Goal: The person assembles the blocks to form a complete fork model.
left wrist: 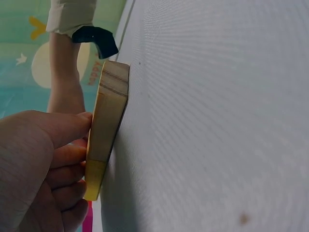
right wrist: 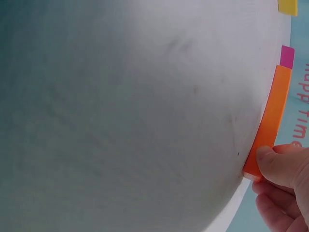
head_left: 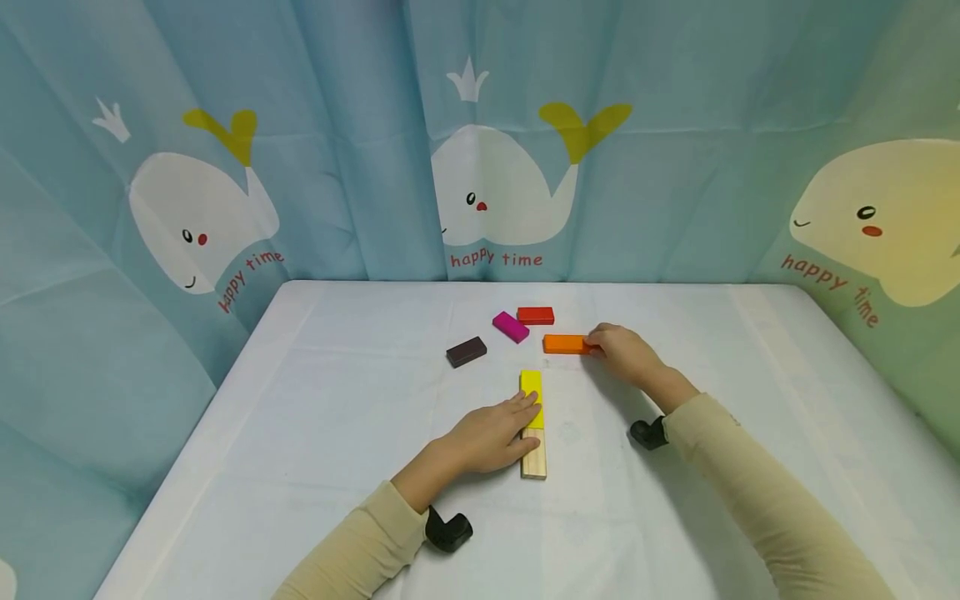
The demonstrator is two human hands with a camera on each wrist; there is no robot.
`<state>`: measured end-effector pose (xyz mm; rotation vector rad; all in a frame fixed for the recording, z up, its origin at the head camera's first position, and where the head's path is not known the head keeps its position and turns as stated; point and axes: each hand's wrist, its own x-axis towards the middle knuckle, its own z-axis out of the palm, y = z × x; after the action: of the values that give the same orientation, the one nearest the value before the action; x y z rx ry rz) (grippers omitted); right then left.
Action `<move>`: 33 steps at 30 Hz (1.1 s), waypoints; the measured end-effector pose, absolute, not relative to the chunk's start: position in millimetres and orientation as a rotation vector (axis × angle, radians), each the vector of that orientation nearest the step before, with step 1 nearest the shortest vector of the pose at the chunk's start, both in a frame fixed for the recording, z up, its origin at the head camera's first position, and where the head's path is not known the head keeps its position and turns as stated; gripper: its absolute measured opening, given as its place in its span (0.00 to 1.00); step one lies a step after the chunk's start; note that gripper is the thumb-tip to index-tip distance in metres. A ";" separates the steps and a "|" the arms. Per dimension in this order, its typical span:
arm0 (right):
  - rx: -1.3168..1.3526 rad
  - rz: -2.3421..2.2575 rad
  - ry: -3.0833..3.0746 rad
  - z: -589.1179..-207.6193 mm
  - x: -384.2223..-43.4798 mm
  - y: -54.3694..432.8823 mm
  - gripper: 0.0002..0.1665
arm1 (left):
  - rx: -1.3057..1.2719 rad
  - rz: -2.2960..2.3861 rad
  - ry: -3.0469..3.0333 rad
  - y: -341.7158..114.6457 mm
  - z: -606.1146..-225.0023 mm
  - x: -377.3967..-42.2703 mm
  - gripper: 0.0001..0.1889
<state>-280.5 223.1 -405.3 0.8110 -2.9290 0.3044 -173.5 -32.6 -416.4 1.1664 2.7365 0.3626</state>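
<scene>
In the head view, a yellow block (head_left: 531, 382) and a plain wooden block (head_left: 534, 465) lie end to end in one line on the white table. My left hand (head_left: 491, 435) rests across them from the left, its fingers on the yellow block and its thumb on the wooden block (left wrist: 108, 116). Farther back and to the right, my right hand (head_left: 626, 354) pinches the right end of an orange block (head_left: 564, 344). The right wrist view shows my thumb (right wrist: 273, 162) pressed against that orange block (right wrist: 273, 111), which lies lengthwise.
Behind the yellow block lie a dark brown block (head_left: 467, 352), a magenta block (head_left: 511, 327) and a red block (head_left: 536, 316). A blue curtain (head_left: 360, 167) printed with whales hangs along the table's back edge. Black wrist devices (head_left: 448, 532) jut out below both sleeves.
</scene>
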 end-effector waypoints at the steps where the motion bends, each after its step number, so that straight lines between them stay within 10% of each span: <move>1: 0.816 0.304 -2.927 -405.1 -280.0 222.6 0.10 | 1.169 0.362 2.736 -32.6 -416.4 -173.4 0.29; 33: 0.874 0.227 -2.898 -405.6 -268.1 201.5 0.10 | 1.138 0.375 2.738 -32.3 -416.1 -171.8 0.29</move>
<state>-268.1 201.5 -405.6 0.8743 -2.8980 0.2269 -171.8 -32.3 -416.1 1.1379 2.7377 0.3746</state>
